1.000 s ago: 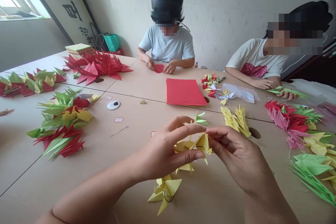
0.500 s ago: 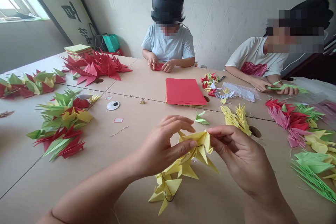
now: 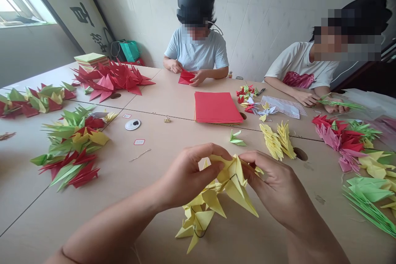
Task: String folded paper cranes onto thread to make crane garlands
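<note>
A string of yellow folded-paper cranes (image 3: 213, 204) joined by dark cord hangs down to the table in front of me. My left hand (image 3: 192, 173) pinches the upper paper crane between thumb and fingers. On the other side, my right hand (image 3: 272, 177) has its fingertips closed on the same crane's edge; part of that grip is hidden behind the paper. One pointed crane (image 3: 241, 196) sticks out downward between the hands. Just beyond them lies a small light-green paper crane (image 3: 237, 137).
Red paper sheets (image 3: 218, 107) are stacked ahead, with yellow folded pieces (image 3: 277, 140) right of them. Green-and-red paper bundles (image 3: 72, 148) lie left, colourful cranes (image 3: 340, 142) right. One co-worker (image 3: 196, 49) folds red paper opposite; another person (image 3: 305, 66) handles green pieces.
The upper yellow crane has turned in my hands, and its points now face further down. My right hand has shifted slightly left. The co-worker opposite has lifted the red paper.
</note>
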{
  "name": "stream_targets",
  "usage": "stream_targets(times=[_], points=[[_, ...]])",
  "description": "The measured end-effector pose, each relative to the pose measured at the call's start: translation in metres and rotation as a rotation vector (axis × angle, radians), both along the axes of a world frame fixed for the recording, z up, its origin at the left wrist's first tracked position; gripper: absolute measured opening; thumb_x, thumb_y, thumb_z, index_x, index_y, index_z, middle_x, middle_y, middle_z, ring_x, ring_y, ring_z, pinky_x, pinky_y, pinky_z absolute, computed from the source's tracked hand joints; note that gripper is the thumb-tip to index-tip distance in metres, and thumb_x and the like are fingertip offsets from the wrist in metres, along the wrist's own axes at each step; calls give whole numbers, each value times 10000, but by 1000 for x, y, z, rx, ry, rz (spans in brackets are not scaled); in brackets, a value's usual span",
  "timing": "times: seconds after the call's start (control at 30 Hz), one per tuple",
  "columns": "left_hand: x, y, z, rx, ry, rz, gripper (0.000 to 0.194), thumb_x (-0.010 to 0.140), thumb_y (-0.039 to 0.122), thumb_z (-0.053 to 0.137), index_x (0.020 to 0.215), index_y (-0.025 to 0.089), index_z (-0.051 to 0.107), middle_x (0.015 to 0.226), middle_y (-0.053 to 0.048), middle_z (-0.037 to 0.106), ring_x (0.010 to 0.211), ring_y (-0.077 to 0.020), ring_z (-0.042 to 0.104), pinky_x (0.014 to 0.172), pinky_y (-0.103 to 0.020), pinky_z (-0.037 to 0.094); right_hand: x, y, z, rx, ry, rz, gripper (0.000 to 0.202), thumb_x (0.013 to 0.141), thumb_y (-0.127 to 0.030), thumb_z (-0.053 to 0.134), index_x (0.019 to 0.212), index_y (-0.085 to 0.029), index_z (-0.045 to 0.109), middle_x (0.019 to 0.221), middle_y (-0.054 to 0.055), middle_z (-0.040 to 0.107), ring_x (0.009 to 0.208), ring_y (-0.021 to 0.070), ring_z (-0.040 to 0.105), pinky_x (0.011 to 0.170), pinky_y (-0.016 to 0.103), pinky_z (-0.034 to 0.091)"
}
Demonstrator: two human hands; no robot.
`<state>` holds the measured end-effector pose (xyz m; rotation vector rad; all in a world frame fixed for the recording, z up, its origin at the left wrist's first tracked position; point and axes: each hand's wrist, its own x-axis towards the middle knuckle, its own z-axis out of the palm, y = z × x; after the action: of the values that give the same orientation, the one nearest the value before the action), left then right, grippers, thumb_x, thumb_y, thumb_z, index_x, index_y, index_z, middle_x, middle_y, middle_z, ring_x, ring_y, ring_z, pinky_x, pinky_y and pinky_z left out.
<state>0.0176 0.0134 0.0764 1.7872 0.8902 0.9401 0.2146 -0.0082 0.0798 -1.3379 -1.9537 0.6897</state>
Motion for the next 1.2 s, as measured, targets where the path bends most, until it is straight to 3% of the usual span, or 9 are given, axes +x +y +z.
stream_targets(times=[0.1,0.23,0.4,0.63,0.8,1.03,1.2], points=[[-1,2,0,153,76,-7,101,845,117,603,902,185,651,898,-23,678,877,-147,599,792,-272,477,0,0,0,-50,-5,22,173,942,-349,502,843,-254,608,773,-45,626,720,96,569,644,182,441],[-1,3,-1,390,149,-68,112,880,122,565,926,182,647,902,-49,685,874,-165,581,813,-310,464,2,0,0,-130,11,38,193,937,-379,509,834,-255,614,754,-49,622,697,96,553,617,182,421],[-2,6,-5,466,195,-143,87,911,205,558,953,168,625,876,-60,690,830,-156,596,781,-292,471,2,1,-1,-162,26,38,209,929,-394,516,819,-246,617,723,-49,618,662,99,536,584,183,410],[-3,7,-8,278,226,-177,71,889,246,582,879,181,611,884,-36,689,801,-133,614,668,-222,471,-2,1,-1,-204,14,38,221,929,-384,506,832,-234,637,736,-29,647,678,125,566,597,206,438],[-2,5,-6,169,270,-119,51,837,237,612,860,192,604,787,3,654,707,-109,589,498,-176,372,-1,2,-2,-269,45,48,234,925,-407,509,902,-227,656,791,7,673,732,157,595,613,229,476],[0,4,-8,111,197,-115,98,840,158,563,921,200,598,807,14,672,678,-90,573,606,-184,426,3,4,-1,-352,130,38,212,879,-409,587,969,-241,679,839,6,697,781,172,633,619,226,504],[-2,6,-8,80,222,-150,123,821,270,655,913,199,616,829,7,685,717,-106,585,618,-194,420,0,4,-2,-382,163,19,197,858,-412,616,896,-230,679,798,-1,695,743,163,634,600,219,497]])
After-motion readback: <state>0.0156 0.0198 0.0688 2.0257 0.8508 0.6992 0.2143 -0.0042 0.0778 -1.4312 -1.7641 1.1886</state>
